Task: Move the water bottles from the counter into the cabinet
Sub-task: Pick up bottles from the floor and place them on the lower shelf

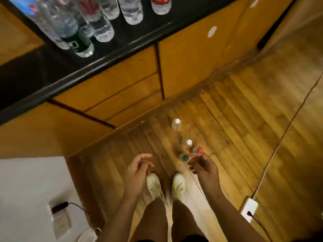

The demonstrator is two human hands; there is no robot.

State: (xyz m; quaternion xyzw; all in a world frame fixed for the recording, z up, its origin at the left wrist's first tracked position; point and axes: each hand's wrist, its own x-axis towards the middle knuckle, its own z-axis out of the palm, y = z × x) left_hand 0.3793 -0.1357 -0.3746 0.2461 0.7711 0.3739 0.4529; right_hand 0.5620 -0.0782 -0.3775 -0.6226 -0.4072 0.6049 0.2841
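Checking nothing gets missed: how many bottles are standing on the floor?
4: a white-capped bottle nearest the cabinet, another white-capped one behind it, a red-capped one, and a green-capped one by the right hand, which may hide others.

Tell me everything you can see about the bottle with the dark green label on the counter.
The bottle with the dark green label is clear plastic and looks filled with water. A dark green band with a white mark wraps its lower body. It stands upright on the black counter, nearest the front edge, packed against other clear bottles behind it. Its cap is out of view. No hand touches it.
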